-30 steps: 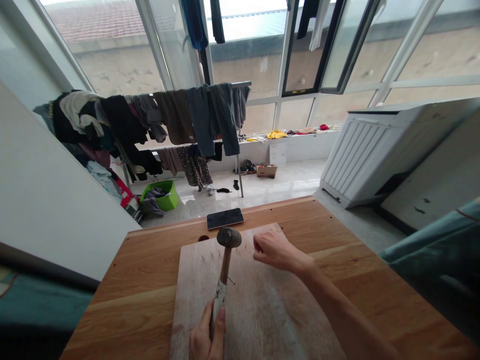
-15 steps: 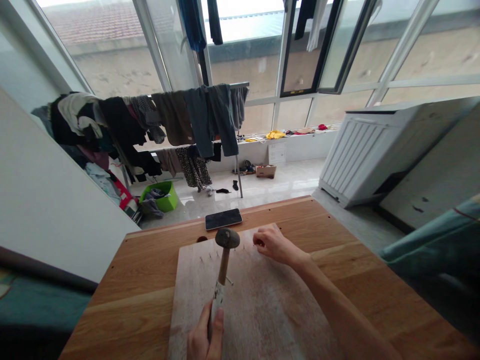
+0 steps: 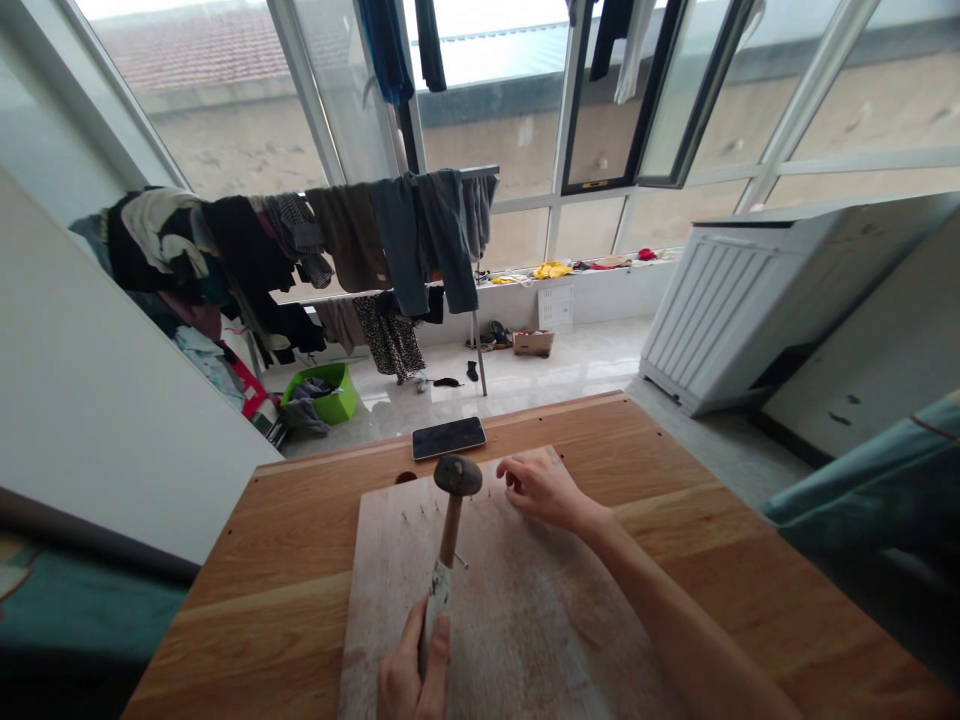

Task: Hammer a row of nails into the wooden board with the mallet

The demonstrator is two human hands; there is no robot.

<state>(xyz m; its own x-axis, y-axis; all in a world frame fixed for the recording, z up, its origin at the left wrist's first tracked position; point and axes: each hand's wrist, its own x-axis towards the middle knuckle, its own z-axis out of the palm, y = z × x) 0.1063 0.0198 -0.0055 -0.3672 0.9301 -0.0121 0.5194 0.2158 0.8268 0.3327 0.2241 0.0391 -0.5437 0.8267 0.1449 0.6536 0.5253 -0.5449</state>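
Note:
My left hand (image 3: 414,660) is wrapped round the white-coated grip of a hammer (image 3: 451,530), whose dark rounded head points away from me above the board. Beneath it lies a pale wooden board (image 3: 525,620) with a row of thin nails (image 3: 422,510) standing near its far edge. My right hand (image 3: 540,487) rests at the board's far right, beside the last nails of the row. Its index finger stretches out to the left while the other fingers curl; I see nothing held in it. A larger nail (image 3: 461,562) shows beside the hammer handle, partly hidden.
A phone (image 3: 448,438) lies on the wooden table (image 3: 262,560) beyond the board. A small dark round thing (image 3: 406,477) sits at the board's far edge. Past the table stand a laundry rack (image 3: 480,350), a green basket (image 3: 337,395) and a white cabinet (image 3: 675,310).
My right hand has shifted slightly left and its index finger has come out of a tighter curl. The left hand and hammer have hardly moved.

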